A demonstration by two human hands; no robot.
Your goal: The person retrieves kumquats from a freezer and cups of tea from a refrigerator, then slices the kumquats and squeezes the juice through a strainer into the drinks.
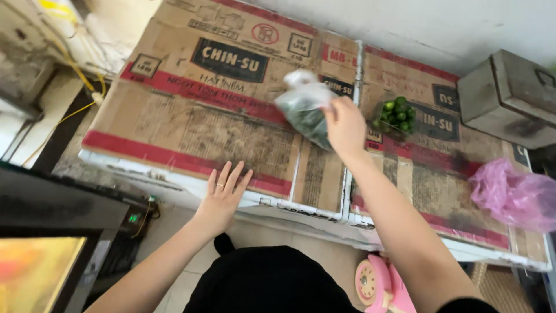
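A white wall [440,23] stands behind the counter [174,182], which is covered with flat brown cardboard [191,110]. A grey metal box [509,95] sits at the right. The floor [185,278] has pale tiles.

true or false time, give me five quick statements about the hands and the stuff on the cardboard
1. The right hand grips a clear bag of dark greens. True.
2. The left hand holds the pink plastic bag. False: it lies flat on the cardboard, fingers spread; the pink bag lies untouched at the far right.
3. A bag of small green limes sits beyond the right hand. True.
4. The grey metal box stands open. False: its lid is shut.
5. The limes are inside the metal box. False: they sit on the cardboard.
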